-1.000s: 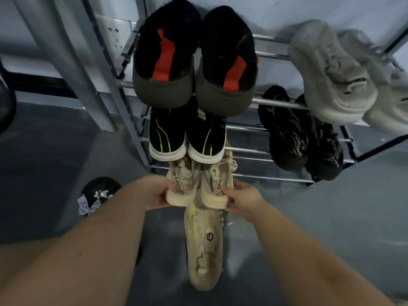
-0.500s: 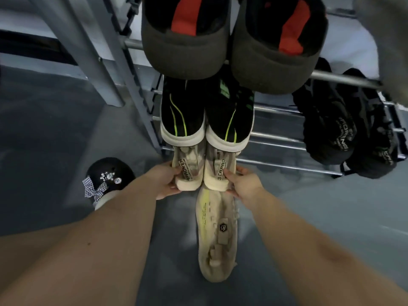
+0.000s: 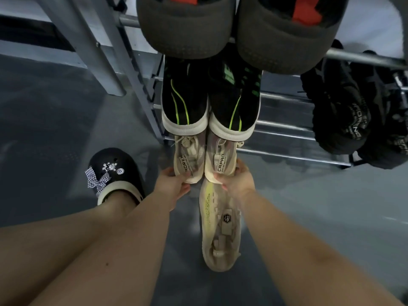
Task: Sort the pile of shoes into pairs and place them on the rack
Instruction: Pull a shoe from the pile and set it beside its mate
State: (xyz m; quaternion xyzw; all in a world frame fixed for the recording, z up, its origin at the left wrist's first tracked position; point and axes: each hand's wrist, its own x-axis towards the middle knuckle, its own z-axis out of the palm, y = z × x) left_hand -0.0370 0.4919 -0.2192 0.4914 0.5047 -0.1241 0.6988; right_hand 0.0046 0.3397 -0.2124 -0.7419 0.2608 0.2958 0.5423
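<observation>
Two beige sneakers lie side by side on the lowest bars of the metal shoe rack [image 3: 287, 157]. My left hand [image 3: 173, 184] grips the heel of the left beige sneaker [image 3: 187, 161]. My right hand [image 3: 235, 181] grips the heel of the right beige sneaker [image 3: 219, 159]. Their toes are hidden under a black pair with neon green lines [image 3: 209, 100] one tier up. A third beige sneaker [image 3: 220, 230] lies sole up on the floor right below my hands.
A dark grey pair with red insoles [image 3: 238, 29] fills the top tier. A black pair [image 3: 353, 111] sits on the rack's right side. My foot in a black clog with a checked bow [image 3: 114, 173] stands left of the rack on the grey floor.
The view has moved closer and lower. Both hands have pushed the beige pair further in under the black and green shoes, still gripping the heels.
</observation>
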